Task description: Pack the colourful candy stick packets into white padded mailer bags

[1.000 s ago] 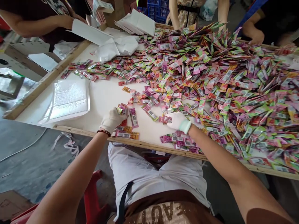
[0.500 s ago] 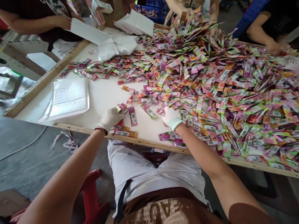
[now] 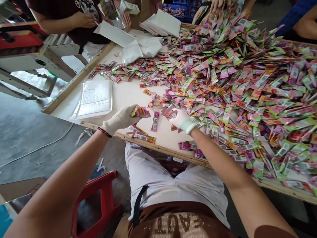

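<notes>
My left hand [image 3: 121, 119], in a white glove, is closed round a small bunch of sachets [image 3: 140, 111] just above the near edge of the table. In its own white glove, my right hand [image 3: 182, 119] has its fingers closed on a pink sachet [image 3: 170, 114] beside the loose pile. A purple stick sachet [image 3: 155, 121] lies on the white tabletop between the two hands. Below my left hand, an orange sachet [image 3: 144, 136] and others rest along the wooden rim. The large heap of mixed sachets [image 3: 223, 72] spreads to the right and back.
A silvery bubble mailer [image 3: 95, 97] lies at the left of the table, inside its wooden rim [image 3: 74, 82]. White mailers [image 3: 160, 23] are stacked at the back, near a cardboard box. Other people's hands work across the table. A red stool [image 3: 99, 201] stands by my left leg.
My view has turned left, so the scene sits further right. My left hand has lifted and tilted its bunch of sachets. My right hand has closed on a pink sachet.
</notes>
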